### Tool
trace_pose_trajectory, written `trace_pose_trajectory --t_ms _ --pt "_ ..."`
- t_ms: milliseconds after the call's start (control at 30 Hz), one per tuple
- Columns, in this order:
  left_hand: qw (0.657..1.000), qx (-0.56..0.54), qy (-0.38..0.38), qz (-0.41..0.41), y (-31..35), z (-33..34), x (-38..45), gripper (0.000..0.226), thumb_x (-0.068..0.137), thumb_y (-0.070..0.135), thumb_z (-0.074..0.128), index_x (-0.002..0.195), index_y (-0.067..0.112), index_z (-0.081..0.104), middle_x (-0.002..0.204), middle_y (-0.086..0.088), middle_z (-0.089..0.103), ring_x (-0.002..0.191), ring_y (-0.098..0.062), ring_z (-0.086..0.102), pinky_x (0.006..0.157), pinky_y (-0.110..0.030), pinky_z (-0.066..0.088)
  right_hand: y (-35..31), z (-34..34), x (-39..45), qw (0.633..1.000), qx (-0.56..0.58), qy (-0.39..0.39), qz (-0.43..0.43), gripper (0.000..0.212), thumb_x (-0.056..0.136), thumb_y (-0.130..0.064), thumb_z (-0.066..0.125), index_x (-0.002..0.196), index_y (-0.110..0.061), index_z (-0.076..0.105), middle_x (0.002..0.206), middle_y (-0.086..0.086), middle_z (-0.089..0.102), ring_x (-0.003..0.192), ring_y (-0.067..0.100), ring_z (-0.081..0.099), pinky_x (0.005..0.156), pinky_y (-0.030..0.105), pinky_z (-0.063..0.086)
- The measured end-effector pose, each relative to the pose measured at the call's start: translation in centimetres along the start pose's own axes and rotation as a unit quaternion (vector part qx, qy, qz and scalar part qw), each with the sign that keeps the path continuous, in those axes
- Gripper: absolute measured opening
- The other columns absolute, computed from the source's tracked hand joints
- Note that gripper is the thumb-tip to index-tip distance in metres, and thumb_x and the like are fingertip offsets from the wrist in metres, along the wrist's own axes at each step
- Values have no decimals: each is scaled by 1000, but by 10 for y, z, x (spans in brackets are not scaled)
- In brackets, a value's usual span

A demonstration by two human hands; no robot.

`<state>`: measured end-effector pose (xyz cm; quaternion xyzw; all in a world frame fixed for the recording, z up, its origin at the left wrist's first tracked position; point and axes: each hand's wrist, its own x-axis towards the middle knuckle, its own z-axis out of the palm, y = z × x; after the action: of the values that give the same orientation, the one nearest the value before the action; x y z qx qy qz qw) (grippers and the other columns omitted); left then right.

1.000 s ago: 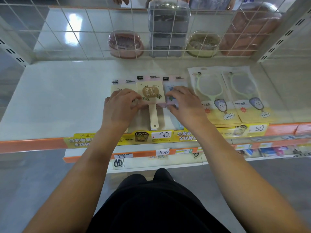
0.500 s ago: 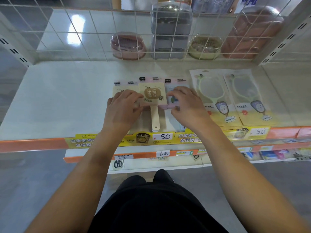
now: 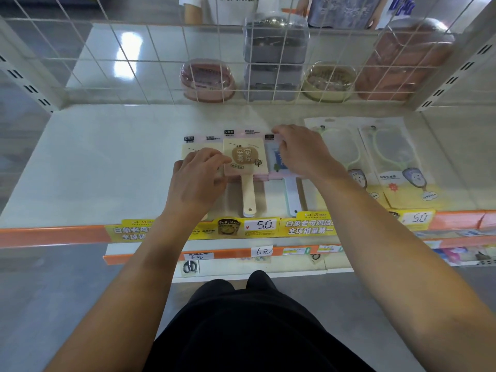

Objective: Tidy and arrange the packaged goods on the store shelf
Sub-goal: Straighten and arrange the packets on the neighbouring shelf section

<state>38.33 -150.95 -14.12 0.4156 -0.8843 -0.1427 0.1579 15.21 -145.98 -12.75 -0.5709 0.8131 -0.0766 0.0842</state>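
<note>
Flat glossy paddle-shaped mirror packs (image 3: 245, 162)

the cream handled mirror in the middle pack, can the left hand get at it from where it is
Probably yes: the left hand rests on the neighbouring pack, fingertips at the edge of the cream handled mirror, nothing lying over it.

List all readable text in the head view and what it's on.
"平安喜乐": middle mirror pack.
"5.0": white price tag on the shelf rail.
"5.0": right price tag.
"白象老母鸡汤 / 全球销量第一": yellow rail strip.
"6元": handwritten tag on the lower shelf.
Pack header labels, green mirror packs' print: too small.
</note>
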Motion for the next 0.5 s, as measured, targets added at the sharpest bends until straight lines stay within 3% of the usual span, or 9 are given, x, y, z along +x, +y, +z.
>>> trace_pose_trajectory --t_ms 167,333,500 --pt "1000 -6 -6 -6 1 0 0 32 86 30 65 118 29 63 124 8 56 117 -23 50 92 -39 36 0 1 0 1000 6 -7 -2 44 96 -14 43 140 -18 47 139 9 52 125 31 48 104 45 37" --pt "1000 -3 -2 -2 1 -2 -2 32 86 26 66 118 28 63 123 8 57 117 -23 50 92 -40 37 -1 -13 -21 997 59 37 -19 43 98 -18 45 140 -19 46 143 6 47 132 29 40 109 44 35" --pt "1000 -11 -1 -6 4 -1 -4 30 86 26 67 116 31 65 120 9 57 118 -22 49 91 -38 36 -12 -18 -58 999 44 -29 13 42 90 -31 62 131 -27 54 141 0 42 127 28 38 99 39 39"
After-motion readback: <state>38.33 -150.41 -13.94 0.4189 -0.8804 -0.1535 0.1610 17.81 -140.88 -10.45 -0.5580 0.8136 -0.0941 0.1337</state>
